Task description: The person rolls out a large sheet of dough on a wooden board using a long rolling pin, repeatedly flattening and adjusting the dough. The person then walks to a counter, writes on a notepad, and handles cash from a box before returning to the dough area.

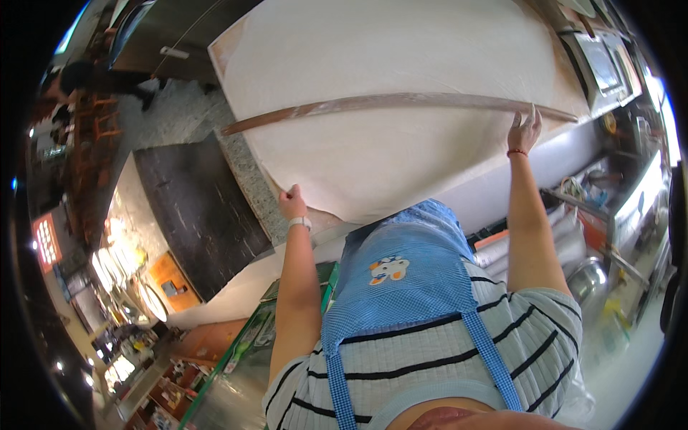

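Note:
A broad, thin sheet of pale dough covers most of the worktable in front of me, and its near edge sags against my blue checked apron. Across it lies a long wooden rolling pin, dusted with flour, its left end reaching past the dough's side. My left hand is closed at the sheet's near left edge, pinching the dough. My right hand, fingers spread and floury, is at the pin's right part with its fingertips at the wood. Whether its thumb touches the dough is hard to tell.
Left of the table is a black countertop with an orange board beside it. A person's leg shows on the floor at upper left. To the right stand a metal rack and a steel bowl.

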Available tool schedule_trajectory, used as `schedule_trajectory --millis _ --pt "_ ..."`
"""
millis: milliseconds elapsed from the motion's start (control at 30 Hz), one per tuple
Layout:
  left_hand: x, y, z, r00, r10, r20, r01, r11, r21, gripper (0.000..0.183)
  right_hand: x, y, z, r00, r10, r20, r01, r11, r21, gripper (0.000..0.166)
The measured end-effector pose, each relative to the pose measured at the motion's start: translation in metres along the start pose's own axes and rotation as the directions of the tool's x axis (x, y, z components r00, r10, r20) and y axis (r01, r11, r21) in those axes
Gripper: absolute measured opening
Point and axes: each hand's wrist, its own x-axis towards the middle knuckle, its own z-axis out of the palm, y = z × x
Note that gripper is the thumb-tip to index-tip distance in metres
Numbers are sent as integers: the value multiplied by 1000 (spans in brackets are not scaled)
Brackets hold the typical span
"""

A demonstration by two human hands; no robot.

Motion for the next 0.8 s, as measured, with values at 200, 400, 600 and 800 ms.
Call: schedule_trajectory --millis 200,400,600,800 --pt "-42 20 7 897 -177 406 395 734 -553 29 -108 47 31 -6 853 522 -923 -206 326 66" --pt "-63 20 7 697 -53 715 497 755 -428 34 -201 21 51 77 376 923 -835 -482 266 82" --pt "-64 12 7 530 -93 843 593 751 -290 33 -204 18 30 -24 375 927 -810 -551 202 78" --pt "-65 30 10 555 -123 823 620 720 -311 37 -229 -1 44 54 492 869 -619 -666 416 62"
